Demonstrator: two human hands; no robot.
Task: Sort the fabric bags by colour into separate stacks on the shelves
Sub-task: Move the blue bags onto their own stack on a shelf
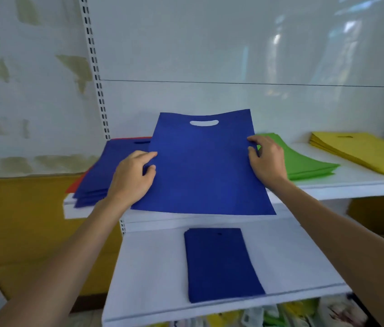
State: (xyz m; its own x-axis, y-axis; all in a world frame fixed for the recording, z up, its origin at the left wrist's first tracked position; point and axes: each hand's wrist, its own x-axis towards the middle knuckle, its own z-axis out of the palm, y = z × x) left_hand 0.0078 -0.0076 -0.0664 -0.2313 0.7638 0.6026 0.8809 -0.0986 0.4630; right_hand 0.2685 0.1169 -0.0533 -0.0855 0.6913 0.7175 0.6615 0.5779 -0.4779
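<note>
A blue fabric bag (200, 166) with a cut-out handle is held flat in the air above the upper shelf (351, 185). My left hand (134, 175) pinches its left edge and my right hand (266, 156) grips its right edge. A stack of blue bags (101, 175) lies at the upper shelf's left end, with a red bag (77, 182) showing beneath it. Green bags (304, 161) are stacked just right of the held bag, partly hidden by my right hand. Yellow bags (360, 152) form a stack at the far right. Another blue bag (221, 263) lies on the lower shelf (153, 267).
A slotted white upright (96, 74) runs up the shelf unit's left side, with a white back panel behind. Yellow cardboard boxes (21, 220) stand to the left below the wall. More bags and plastic wrapping (280, 312) show under the lower shelf.
</note>
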